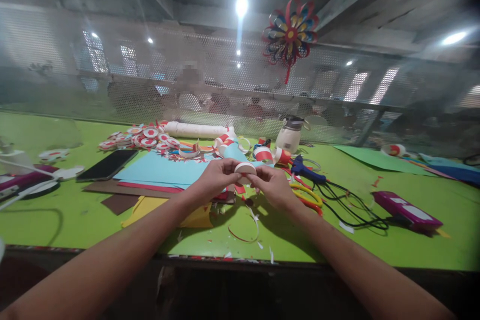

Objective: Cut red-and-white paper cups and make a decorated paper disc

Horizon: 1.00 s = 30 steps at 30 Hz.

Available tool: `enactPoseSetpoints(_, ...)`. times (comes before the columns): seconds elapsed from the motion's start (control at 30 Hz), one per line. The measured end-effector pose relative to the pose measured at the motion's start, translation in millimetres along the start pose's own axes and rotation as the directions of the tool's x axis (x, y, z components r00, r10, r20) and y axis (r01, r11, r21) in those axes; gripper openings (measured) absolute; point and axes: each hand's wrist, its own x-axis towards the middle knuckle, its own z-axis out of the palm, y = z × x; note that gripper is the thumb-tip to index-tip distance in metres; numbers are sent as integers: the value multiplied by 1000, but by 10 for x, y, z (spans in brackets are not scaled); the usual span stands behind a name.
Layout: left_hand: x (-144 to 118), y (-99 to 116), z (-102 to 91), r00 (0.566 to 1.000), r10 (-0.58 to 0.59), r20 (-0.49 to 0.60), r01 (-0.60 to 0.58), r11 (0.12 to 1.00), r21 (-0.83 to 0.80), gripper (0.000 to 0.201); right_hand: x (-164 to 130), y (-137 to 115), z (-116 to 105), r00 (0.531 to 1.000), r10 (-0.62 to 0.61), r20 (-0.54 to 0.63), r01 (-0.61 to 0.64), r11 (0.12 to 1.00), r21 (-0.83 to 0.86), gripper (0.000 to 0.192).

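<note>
Between my two hands, over the green table, is a small white paper disc [245, 168] with a rolled rim. My left hand [221, 175] pinches its left side with thumb and fingers. On the other side, my right hand [273, 184] grips the disc's right edge in the same way. Just beyond my fingers lie rolled red and white paper strips [263, 154]. Yellow-handled scissors [305, 196] rest beside my right wrist. A stack of light blue paper sheets [157, 171] lies to the left of my left hand. The disc's underside is mostly hidden.
A blue glue gun [307, 170] trails black cable to a purple power strip [408, 210]. Behind stand a white jug [289, 135] and a white tube [198, 130]. Red-and-white discs [150, 135] pile at back left, near a phone [108, 164]. A paper flower [291, 35] hangs above.
</note>
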Motion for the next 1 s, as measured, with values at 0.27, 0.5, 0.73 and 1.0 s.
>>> enactPoseSetpoints(0.27,-2,-28,-2,990,-143,-16,142,987,-80,25,-24,-5,25,995,89,44,-90,996,20,26)
enactPoseSetpoints(0.5,15,-60,-40,959,-280,-42,275,955,-110,29,-10,-13,25,979,157,131,-179,966,185,31)
enactPoseSetpoints(0.73,47,-156,-107,930,-362,-66,353,928,-118,28,10,96,18,997,-78,-17,74,984,-165,23)
enactPoseSetpoints(1.0,37,-167,-43,959,-283,-36,280,958,-61,30,-56,82,44,900,-408,156,420,712,-562,18)
